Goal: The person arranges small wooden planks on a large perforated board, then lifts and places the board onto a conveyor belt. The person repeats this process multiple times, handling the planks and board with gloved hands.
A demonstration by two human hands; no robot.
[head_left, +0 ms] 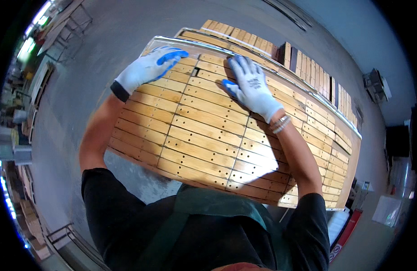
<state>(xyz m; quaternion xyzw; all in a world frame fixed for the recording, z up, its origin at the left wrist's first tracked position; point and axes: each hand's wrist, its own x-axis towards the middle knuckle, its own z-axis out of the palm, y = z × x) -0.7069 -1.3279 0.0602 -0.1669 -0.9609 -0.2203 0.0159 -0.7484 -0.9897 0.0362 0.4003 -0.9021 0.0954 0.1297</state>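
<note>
A wide tray of light wooden slats (208, 119) lies in front of me, its slats packed in rows and drilled with small dark holes. My left hand (147, 70), in a white glove with a blue palm, rests on its side at the far left corner of the slats. Its fingers stretch to the right, the thumb apart from them, and I see nothing in its grasp. Further right, my right hand (251, 86), gloved the same way, lies flat on the slats near the far edge with its fingers spread. Between the hands a small dark gap (196, 72) shows among the slats.
A metal rim (317, 95) runs along the tray's far side. Beyond it stand stacked wooden blocks (308, 65), some dark, and a white strap (235, 38) crosses part of them. Grey floor (122, 27) spreads behind. A red and white object (346, 235) stands at the lower right.
</note>
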